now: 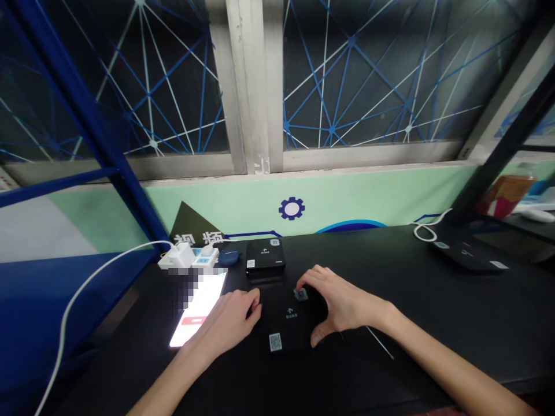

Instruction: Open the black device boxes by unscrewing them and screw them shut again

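Observation:
A flat black box point(288, 326) with a small logo, a QR sticker and a silver label lies on the black table in front of me. My right hand point(340, 297) arches over its right side, thumb and fingers wide apart; the index fingertip is at the silver label and the thumb is by the near right edge. At the box's left edge rests my left hand point(236, 315), its fingers curled in. Whatever those fingers may hold is hidden. A phone-like lit screen point(203, 303) lies under and behind the left wrist, partly blurred out.
Behind stands a similar black box point(265, 254), beside a small dark blue case point(229, 257) and a white power strip point(210, 257) with a cable. A thin white stick point(380, 342) lies near my right wrist. Another black device point(470, 254) sits far right.

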Motion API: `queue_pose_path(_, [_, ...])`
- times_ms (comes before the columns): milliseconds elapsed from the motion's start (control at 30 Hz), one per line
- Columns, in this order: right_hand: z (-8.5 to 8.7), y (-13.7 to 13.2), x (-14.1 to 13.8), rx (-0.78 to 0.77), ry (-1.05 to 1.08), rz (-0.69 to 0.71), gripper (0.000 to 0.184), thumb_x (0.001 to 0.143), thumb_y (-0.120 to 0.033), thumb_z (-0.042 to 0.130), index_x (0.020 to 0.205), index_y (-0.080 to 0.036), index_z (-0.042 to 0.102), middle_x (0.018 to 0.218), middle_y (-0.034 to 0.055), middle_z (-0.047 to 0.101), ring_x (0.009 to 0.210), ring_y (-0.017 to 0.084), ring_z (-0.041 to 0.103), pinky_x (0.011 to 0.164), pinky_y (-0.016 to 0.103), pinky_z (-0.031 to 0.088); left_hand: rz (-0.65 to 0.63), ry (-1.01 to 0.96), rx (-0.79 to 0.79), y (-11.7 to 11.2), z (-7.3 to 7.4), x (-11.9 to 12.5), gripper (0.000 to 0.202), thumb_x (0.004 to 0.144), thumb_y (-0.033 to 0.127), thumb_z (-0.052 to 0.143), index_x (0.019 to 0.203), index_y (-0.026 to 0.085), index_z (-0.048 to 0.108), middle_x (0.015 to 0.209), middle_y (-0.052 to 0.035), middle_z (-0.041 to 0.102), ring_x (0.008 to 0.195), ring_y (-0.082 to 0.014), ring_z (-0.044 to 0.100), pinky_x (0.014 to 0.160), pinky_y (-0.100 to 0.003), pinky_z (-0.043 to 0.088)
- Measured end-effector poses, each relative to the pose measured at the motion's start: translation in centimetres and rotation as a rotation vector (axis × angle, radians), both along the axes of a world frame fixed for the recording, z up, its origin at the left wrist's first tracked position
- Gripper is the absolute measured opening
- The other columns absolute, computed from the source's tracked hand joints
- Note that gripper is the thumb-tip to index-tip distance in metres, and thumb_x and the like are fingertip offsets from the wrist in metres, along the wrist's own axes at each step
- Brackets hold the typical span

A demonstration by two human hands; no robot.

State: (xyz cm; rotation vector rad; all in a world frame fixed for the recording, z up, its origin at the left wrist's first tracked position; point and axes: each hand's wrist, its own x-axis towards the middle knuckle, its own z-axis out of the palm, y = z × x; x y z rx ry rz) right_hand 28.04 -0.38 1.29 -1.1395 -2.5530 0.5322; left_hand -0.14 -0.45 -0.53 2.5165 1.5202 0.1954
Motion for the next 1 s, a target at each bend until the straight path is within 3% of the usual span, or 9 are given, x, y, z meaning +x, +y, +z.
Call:
queue_pose_path(167, [0.3, -0.2, 0.1, 0.0, 0.005, 0.037, 0.081, 0.059, -0.061, 0.082, 0.125, -0.024, 0.053, 0.118, 0.0071, 0.058, 0.109, 0.029, 0.05, 0.1, 0.044, 0.036, -0.005, -0.006, 0.016, -0.1, 0.3, 0.0, 0.025, 0.099, 0.031, 0.039, 0.076, 0.022, 0.046, 0.063, 0.0034, 0.054, 0.055, -0.0158, 0.053, 0.051, -0.027, 0.023])
queue_pose_path(300, [0.1, -0.2, 0.1, 0.005, 0.004, 0.042, 0.085, 0.06, -0.059, 0.082, 0.131, -0.024, 0.051, 0.12, 0.0083, 0.058, 0.111, 0.03, 0.049, 0.101, 0.044, 0.036, 0.012, -0.036, 0.029, -0.4, 0.7, 0.1, 0.023, 0.101, 0.036, 0.034, 0.095, 0.024, 0.052, 0.066, 0.0027, 0.057, 0.057, -0.0184, 0.057, 0.052, -0.027, 0.025])
queue_pose_path(433, [0.0, -0.2, 0.0, 0.015, 0.003, 0.035, 0.08, 0.059, -0.059, 0.082, 0.126, -0.025, 0.053, 0.116, 0.0071, 0.058, 0.108, 0.029, 0.05, 0.103, 0.048, 0.033, 0.026, -0.086, -0.012, -0.6, 1.0, 0.3, 0.033, 0.102, 0.045, 0.031, 0.112, 0.024, 0.054, 0.068, 0.0019, 0.061, 0.061, -0.0211, 0.061, 0.054, -0.027, 0.03])
queue_pose_path(567, [0.2, -0.3, -0.2, 0.043, 0.037, 0.013, 0.076, 0.054, -0.059, 0.085, 0.115, -0.024, 0.055, 0.111, 0.0053, 0.055, 0.102, 0.027, 0.05, 0.097, 0.046, 0.038, 0.027, -0.138, -0.037, -0.7, 1.0, 0.4, 0.042, 0.098, 0.056, 0.038, 0.123, 0.025, 0.054, 0.073, 0.001, 0.064, 0.068, -0.0229, 0.064, 0.057, -0.028, 0.035])
queue_pose_path(667, [0.4, -0.4, -0.3, 0.067, 0.098, -0.001, 0.068, 0.059, -0.055, 0.086, 0.111, -0.024, 0.054, 0.111, 0.0056, 0.053, 0.102, 0.026, 0.05, 0.089, 0.04, 0.044, 0.021, -0.197, -0.066, -0.7, 1.1, 0.6, 0.043, 0.092, 0.058, 0.049, 0.118, 0.025, 0.057, 0.074, 0.0016, 0.063, 0.066, -0.0205, 0.061, 0.055, -0.027, 0.035])
queue_pose_path(833, [0.1, -0.2, -0.4, 0.096, 0.278, 0.004, 0.047, 0.074, -0.039, 0.081, 0.111, -0.025, 0.056, 0.114, 0.0055, 0.054, 0.101, 0.022, 0.053, 0.086, 0.034, 0.048, 0.009, -0.357, -0.106, -0.5, 1.2, 0.7, 0.028, 0.087, 0.049, 0.059, 0.096, 0.022, 0.058, 0.075, 0.0029, 0.059, 0.065, -0.0159, 0.057, 0.055, -0.025, 0.037])
queue_pose_path(900, [-0.1, 0.0, -0.4, 0.1, 0.392, -0.033, 0.034, 0.084, -0.032, 0.073, 0.113, -0.024, 0.057, 0.11, 0.005, 0.057, 0.094, 0.019, 0.056, 0.082, 0.032, 0.049, 0.002, -0.406, -0.08, -0.5, 1.2, 0.7, 0.027, 0.086, 0.046, 0.062, 0.098, 0.023, 0.057, 0.076, 0.0035, 0.058, 0.067, -0.0157, 0.056, 0.057, -0.025, 0.038])
queue_pose_path(1000, [-0.2, 0.2, -0.2, 0.09, 0.479, -0.108, 0.03, 0.09, -0.031, 0.067, 0.118, -0.025, 0.06, 0.098, 0.0035, 0.062, 0.08, 0.016, 0.056, 0.073, 0.03, 0.05, -0.007, -0.46, -0.003, -0.6, 1.2, 0.6, 0.026, 0.086, 0.042, 0.065, 0.102, 0.024, 0.055, 0.08, 0.0034, 0.058, 0.07, -0.0158, 0.055, 0.06, -0.025, 0.04])
